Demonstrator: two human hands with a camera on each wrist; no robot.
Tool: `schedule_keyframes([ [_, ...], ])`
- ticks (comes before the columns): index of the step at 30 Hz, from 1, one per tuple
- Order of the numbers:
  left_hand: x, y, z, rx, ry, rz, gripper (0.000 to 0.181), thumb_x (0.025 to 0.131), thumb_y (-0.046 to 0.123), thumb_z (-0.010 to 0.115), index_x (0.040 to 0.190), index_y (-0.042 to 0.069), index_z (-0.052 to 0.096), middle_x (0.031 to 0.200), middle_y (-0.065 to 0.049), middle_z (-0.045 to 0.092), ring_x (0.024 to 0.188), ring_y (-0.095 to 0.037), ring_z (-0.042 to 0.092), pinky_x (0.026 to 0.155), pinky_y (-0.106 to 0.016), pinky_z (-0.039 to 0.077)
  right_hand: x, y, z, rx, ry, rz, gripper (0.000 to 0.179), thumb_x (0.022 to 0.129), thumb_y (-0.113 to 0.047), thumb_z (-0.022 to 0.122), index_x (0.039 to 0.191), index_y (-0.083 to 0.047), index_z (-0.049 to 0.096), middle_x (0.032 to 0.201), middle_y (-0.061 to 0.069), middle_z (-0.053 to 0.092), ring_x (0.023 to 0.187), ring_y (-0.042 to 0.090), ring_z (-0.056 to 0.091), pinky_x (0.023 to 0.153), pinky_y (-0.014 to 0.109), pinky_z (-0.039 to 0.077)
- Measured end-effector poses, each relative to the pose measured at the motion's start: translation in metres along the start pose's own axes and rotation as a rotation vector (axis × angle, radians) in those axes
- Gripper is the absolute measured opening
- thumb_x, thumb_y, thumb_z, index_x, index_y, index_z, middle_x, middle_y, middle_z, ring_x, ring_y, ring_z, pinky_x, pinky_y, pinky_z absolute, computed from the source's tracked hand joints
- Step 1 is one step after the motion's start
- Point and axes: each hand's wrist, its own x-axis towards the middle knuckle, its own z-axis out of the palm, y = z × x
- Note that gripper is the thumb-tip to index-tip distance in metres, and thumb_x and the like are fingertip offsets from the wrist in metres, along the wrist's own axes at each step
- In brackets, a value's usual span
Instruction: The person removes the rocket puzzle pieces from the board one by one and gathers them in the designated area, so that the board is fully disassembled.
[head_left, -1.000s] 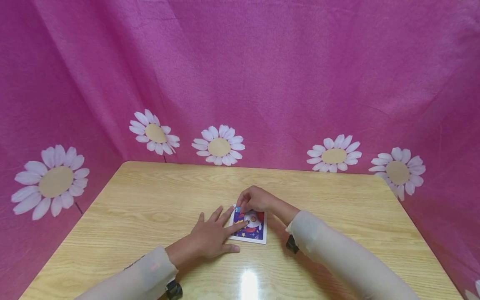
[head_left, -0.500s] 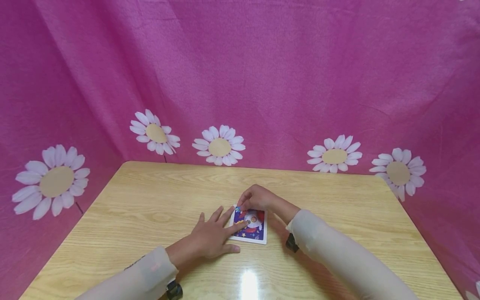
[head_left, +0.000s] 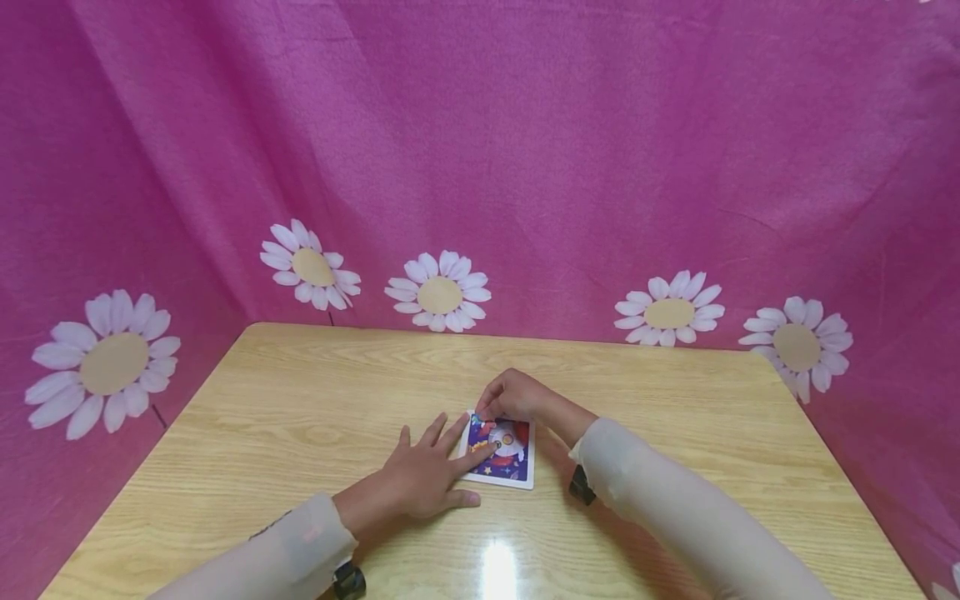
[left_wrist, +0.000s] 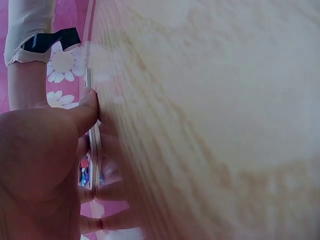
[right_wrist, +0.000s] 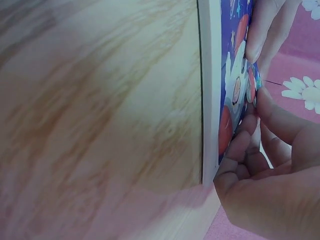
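A small square picture puzzle (head_left: 513, 472) with a white frame and a purple space picture lies on the table. My left hand (head_left: 427, 477) is spread flat at its left side, index finger stretched across the picture. At the far-left corner, the fingers and thumb of my right hand (head_left: 517, 397) pinch a small puzzle piece (right_wrist: 258, 75), mostly covered by the fingertips. In the right wrist view that piece sits tilted against the picture, close to a left fingertip. The left wrist view has the palm of my left hand and the puzzle edge-on behind the thumb.
The wood-grain table (head_left: 315, 375) runs out to rounded far corners. A pink curtain (head_left: 525, 167) printed with white daisies hangs behind it and along both sides. Glare (head_left: 498, 567) shows on the tabletop near the front.
My right fingers have shifted very slightly at the far-left corner, and the piece under them has turned or settled a little. The left hand and the puzzle frame have stayed in place.
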Motion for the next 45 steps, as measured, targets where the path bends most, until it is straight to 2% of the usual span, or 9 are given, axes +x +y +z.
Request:
schedule_keyframes([
  [14,-0.0043,0.0035,-0.0052,0.000,-0.002,0.002,0.072,0.096,0.075,0.043,0.161,0.052,0.021,0.174,-0.007,0.007,0.158,-0.043,0.009,0.110,-0.082,0.017,0.0020,0.0015,-0.0007,0.016,-0.028,-0.005,0.004,0.087,0.002,0.076,0.089,0.004,0.078,0.071,-0.001,0.070,0.067,0.010,0.061,0.065,0.022,0.049],
  [20,-0.0032,0.0031,-0.0029,-0.007,0.004,0.001,0.074,0.094,0.077,0.043,0.160,0.052,0.021,0.175,-0.006,0.007,0.158,-0.043,0.010,0.110,-0.082,0.018,0.0010,0.0017,-0.0014,0.017,-0.066,-0.022,0.005,0.089,0.000,0.074,0.092,0.004,0.076,0.072,-0.001,0.068,0.069,0.010,0.060,0.065,0.022,0.049],
  [29,0.0005,-0.0007,0.0007,0.000,0.030,0.010,0.081,0.092,0.079,0.046,0.162,0.050,0.018,0.174,-0.007,0.008,0.157,-0.044,0.012,0.109,-0.082,0.020,-0.0001,0.0014,-0.0025,0.010,-0.064,-0.047,0.006,0.088,0.002,0.072,0.092,0.004,0.076,0.073,0.000,0.069,0.066,0.010,0.058,0.063,0.023,0.048],
  [35,-0.0012,-0.0004,-0.0004,0.000,0.032,0.004,0.081,0.091,0.080,0.046,0.162,0.047,0.022,0.174,-0.005,0.009,0.157,-0.043,0.013,0.109,-0.081,0.021,0.0004,0.0015,-0.0019,-0.017,-0.062,-0.068,0.007,0.088,0.002,0.072,0.093,0.004,0.077,0.073,-0.001,0.069,0.067,0.009,0.058,0.065,0.022,0.048],
  [45,-0.0015,-0.0002,-0.0022,-0.005,0.019,0.009,0.080,0.093,0.078,0.045,0.162,0.046,0.022,0.174,-0.006,0.007,0.157,-0.044,0.011,0.109,-0.082,0.020,0.0004,0.0009,-0.0016,-0.081,-0.083,-0.088,0.009,0.093,-0.002,0.070,0.097,0.003,0.077,0.076,0.001,0.071,0.067,0.009,0.059,0.065,0.022,0.049],
])
